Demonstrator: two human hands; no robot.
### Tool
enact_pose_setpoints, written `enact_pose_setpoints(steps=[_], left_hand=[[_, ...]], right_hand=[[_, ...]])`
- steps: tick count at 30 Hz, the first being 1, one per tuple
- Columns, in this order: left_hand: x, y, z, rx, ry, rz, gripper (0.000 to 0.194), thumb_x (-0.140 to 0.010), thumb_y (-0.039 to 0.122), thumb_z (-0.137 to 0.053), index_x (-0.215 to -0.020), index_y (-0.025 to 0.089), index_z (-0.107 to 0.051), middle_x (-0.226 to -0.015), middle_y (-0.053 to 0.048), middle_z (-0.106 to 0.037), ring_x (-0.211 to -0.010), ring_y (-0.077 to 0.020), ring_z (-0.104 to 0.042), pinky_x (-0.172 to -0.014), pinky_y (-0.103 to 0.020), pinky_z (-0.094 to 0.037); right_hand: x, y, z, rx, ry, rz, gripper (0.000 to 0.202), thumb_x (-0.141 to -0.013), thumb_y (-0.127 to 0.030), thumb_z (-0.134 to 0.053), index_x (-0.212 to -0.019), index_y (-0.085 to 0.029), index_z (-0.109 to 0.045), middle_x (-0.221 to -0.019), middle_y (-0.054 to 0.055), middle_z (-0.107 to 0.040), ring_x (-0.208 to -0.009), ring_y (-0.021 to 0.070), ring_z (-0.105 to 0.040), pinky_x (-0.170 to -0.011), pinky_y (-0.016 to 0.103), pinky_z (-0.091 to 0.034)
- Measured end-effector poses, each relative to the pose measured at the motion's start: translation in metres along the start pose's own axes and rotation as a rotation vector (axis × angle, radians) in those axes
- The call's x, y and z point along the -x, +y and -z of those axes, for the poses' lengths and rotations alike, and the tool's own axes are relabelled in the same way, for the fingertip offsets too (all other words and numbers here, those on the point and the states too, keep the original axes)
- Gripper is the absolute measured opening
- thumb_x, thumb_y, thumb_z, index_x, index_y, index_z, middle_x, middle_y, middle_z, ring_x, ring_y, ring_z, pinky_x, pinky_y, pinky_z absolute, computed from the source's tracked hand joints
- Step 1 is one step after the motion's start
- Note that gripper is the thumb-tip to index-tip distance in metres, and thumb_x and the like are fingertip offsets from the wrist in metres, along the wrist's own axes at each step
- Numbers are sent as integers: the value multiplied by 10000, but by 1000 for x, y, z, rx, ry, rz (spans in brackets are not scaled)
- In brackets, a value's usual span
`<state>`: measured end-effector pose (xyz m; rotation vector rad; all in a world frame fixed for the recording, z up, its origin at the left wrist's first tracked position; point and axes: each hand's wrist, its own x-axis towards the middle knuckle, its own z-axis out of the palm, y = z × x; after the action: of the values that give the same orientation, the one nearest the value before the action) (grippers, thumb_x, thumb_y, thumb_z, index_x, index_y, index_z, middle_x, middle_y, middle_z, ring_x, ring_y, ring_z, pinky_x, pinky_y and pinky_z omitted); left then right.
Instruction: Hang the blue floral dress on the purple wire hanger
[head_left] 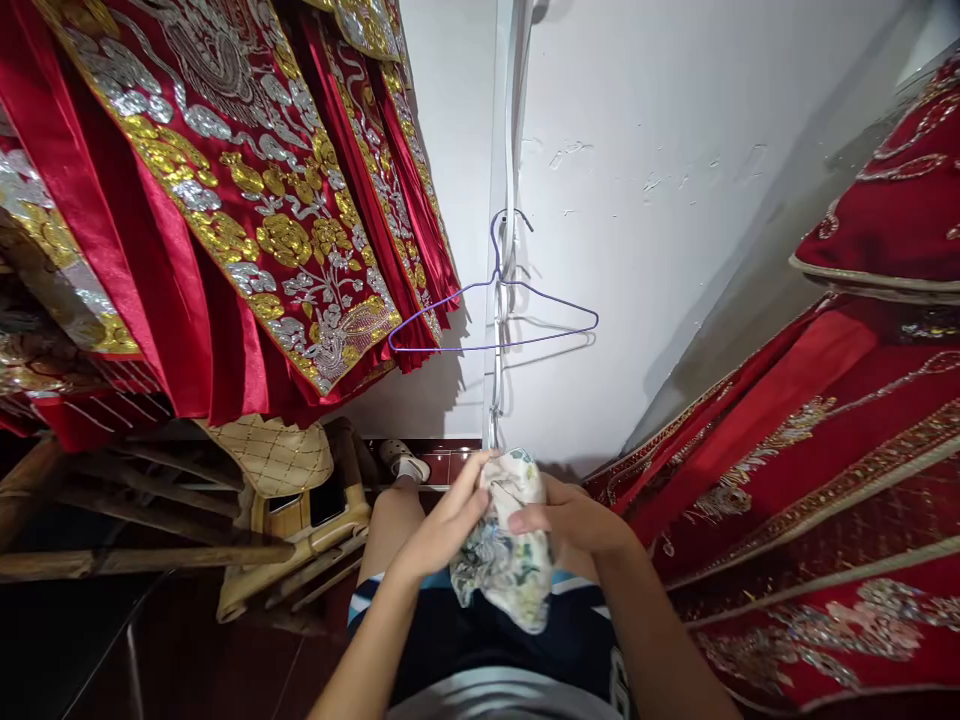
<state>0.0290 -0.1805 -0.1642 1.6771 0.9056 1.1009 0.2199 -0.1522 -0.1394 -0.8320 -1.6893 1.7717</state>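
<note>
A crumpled white cloth with a green and blue leafy print (517,575) is bunched between my hands, above my lap. My left hand (457,505) grips its left edge, with the thumb lying against the fabric. On the other side my right hand (574,512) is closed on the cloth, its thumb pressed over the front and the other fingers partly hidden behind. What garment or item the cloth is, I cannot tell. Beyond my hands, a thin purple hanger (487,348) with no clothing on it hangs from a white strip with hooks (496,390) on the wall.
Red costumes with gold and silver embroidery (285,240) hang at the left. More beaded red garments (825,480) fill the right side. A bamboo chair (330,540) with a dark phone-like object (327,503) stands at lower left. My foot wears a pale clog (401,458).
</note>
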Motion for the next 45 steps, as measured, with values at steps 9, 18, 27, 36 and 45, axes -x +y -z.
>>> enact_pose_setpoints(steps=[9,18,27,36,45], left_hand=[[37,-25,95,-757,-195,255,333,-878,503,-599,-754,207,-688,-734,-47,-688,-692,-237,-616,-636,-277,-406],[6,17,167,-1043,37,93,437,-910,585,-515,-797,231,-745,-1111,-105,-759,-1075,-317,-654,-944,-369,-471],[-48,18,168,-935,145,-37,528,-967,562,-392,-871,191,-755,-1219,-134,-732,-1183,-326,-644,-1098,-438,-437],[-107,85,119,-896,298,-385,414,-1000,434,-406,-964,152,-706,-1276,-119,-698,-1194,-265,-626,-1065,-379,-444],[-149,81,128,-623,286,-289,306,-863,422,-636,-733,192,-482,-653,37,-466,-608,-120,-419,-576,-242,-322]], right_hand=[[-8,-83,43,496,-88,155,170,-707,-173,-688,-606,-195,-554,-564,-42,-513,-517,106,-446,-465,219,-335],[-139,-57,117,634,562,363,385,-657,-134,-679,-1038,-187,-702,-1030,70,-734,-936,248,-628,-841,332,-449],[-101,-38,133,604,657,357,152,-673,-203,-537,-522,-195,-548,-517,-25,-532,-527,137,-441,-551,267,-336],[-65,-44,90,323,562,397,81,-668,-234,-596,-636,-173,-639,-631,6,-640,-597,162,-553,-583,279,-432],[-56,-56,129,560,919,523,625,-653,-188,-630,-1275,-173,-567,-887,52,-699,-716,213,-615,-687,344,-496]])
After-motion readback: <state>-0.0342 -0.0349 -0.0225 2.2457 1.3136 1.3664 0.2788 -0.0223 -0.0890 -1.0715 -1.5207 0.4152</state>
